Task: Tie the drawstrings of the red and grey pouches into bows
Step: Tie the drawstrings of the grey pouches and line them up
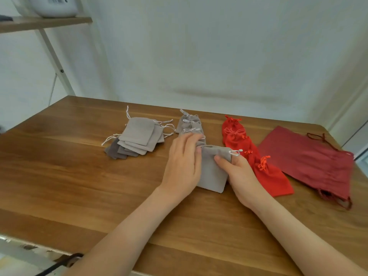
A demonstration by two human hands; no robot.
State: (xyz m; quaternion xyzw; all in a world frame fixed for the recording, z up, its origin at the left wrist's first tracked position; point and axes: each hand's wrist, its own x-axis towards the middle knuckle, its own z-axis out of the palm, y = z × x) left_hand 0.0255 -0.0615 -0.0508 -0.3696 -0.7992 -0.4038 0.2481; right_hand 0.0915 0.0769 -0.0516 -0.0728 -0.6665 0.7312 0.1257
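A grey pouch lies at the table's middle between my hands, its white drawstring looped at its top right corner. My left hand holds its left edge with curled fingertips. My right hand pinches its right side, thumb on top. Behind it runs a row of grey pouches with tied white strings. To the right a row of bright red pouches with tied strings stretches toward the front. A loose pile of grey pouches lies to the left, strings hanging free.
Large dark red drawstring bags lie flat at the right of the wooden table. A shelf with a white container stands at the back left. A white wall is behind the table.
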